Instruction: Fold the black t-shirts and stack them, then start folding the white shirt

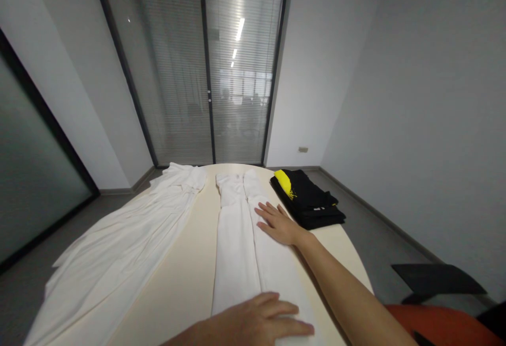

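Observation:
A pair of white trousers [237,240] lies lengthwise down the middle of the table, its waist end at the far side and two long panels running toward me. My right hand [279,223] rests flat on the right-hand panel, fingers spread and pointing left. Nearer to me, my left hand [259,317] lies palm down across the lower part of the same trousers, its fingers apart and pointing right. Neither hand grips the cloth. The near end of the trousers is partly hidden by my left hand and the frame's bottom edge.
A long white garment [134,240] spreads over the left side of the cream table [182,277] and hangs past its edge. Folded black clothes [312,198] with a yellow print are stacked at the right. An orange chair [438,322] with a black armrest stands at lower right.

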The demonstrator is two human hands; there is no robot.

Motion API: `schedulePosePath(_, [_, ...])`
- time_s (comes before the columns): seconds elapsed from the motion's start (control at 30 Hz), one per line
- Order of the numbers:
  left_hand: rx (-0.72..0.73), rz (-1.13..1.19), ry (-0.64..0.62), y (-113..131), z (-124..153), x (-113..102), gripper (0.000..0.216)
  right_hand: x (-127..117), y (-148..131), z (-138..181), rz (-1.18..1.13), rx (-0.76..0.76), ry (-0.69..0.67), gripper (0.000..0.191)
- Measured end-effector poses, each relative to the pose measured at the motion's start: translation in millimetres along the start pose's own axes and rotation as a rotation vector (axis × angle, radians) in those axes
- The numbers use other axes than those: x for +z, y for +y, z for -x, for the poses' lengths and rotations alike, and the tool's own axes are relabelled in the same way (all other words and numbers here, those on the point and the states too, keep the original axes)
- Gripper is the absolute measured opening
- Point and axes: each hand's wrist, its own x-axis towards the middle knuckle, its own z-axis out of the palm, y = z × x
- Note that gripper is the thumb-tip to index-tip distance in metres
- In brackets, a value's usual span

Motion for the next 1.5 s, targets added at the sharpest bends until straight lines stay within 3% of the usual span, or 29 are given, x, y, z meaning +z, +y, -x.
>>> schedulePosePath(0.17, [0.027,-0.074,-0.036,-6.3,4.3,9.3,0.053,0.6,-1.3,0.3,0.023,-0.008,0.011,0.062])
schedulePosePath(0.27, [0.084,-0.095,-0.052,-2.8,6.3,-8.8,0.044,-0.9,-6.5,0.6,0.061,-0.025,-0.021,0.065])
schedulePosePath(0.33, [-0.061,-0.15,-0.022,4.5,7.7,-30.2,0.043,-2.7,-10.2,0.4,0.074,-0.018,-0.066,0.067])
schedulePosePath(0.43, [-0.407,-0.178,-0.058,14.6,10.1,-55.5,0.078,-7.0,-15.5,-0.4,0.086,0.005,-0.127,0.071])
schedulePosePath(0.5, [-0.518,-0.168,-0.106,15.1,12.8,-56.8,0.086,-11.8,-19.8,-0.3,0.103,0.019,-0.15,0.074])
schedulePosePath(0.6, [-0.495,-0.18,-0.137,6.8,20.4,-36.7,0.085,-22.8,-29.2,2.7,0.132,0.01,-0.151,0.077])
schedulePosePath(0.73, [-0.407,-0.279,-0.113,3.7,28.6,-17.3,0.055,-37.0,-45.4,10.8,0.153,-0.041,-0.168,0.081])
schedulePosePath(0.87, [-0.417,-0.204,-0.131,20.1,22.4,-46.0,0.046,-34.9,-54.9,14.4,0.165,-0.085,-0.154,0.08])
schedulePosePath(1.0, [-0.545,-0.199,0.053,19.9,18.9,-72.3,0.056,-21.8,-51.1,12.1,0.144,-0.1,-0.115,0.085])
schedulePosePath(1.13, [-0.64,-0.185,0.0,1.6,26.9,-66.0,0.067,-14.6,-40.9,7.3,0.068,-0.085,-0.058,0.057])
schedulePosePath(1.3, [-0.636,-0.185,-0.006,-6.0,31.9,-56.1,0.071,-5.0,-33.0,-3.7,0.074,-0.073,0.152,0.053])
schedulePosePath(1.5, [-0.645,-0.188,-0.012,-3.0,32.7,-57.7,0.073,-1.9,-44.1,-27.1,0.161,-0.026,0.071,0.048])
